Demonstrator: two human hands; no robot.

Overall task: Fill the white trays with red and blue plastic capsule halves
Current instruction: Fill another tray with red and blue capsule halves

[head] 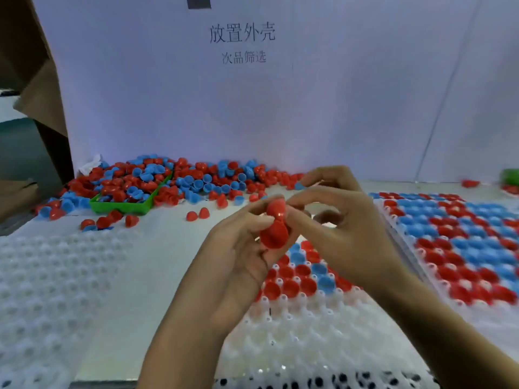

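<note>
Right now my left hand [238, 248] grips a red half [273, 234], its open rim facing me, while my right hand [337, 220] pinches a second red half [276, 210] just above it; the two touch. My right fingers also pinch a blue half [299, 186] farther up. Both hands hover over the middle tray [309, 346], whose far rows hold red and blue halves and whose near rows are bare white. Beside it on the right lies a full tray [455, 248], its left edge near my right wrist. On the left sits a bare tray [50, 276], with a strip of open table [168, 248] between it and the middle one. Behind, a loose pile [174, 181] spills over a green bin [123, 206] against the white board [309, 108], which reads 放置外壳 and, smaller, 次品筛选.
</note>
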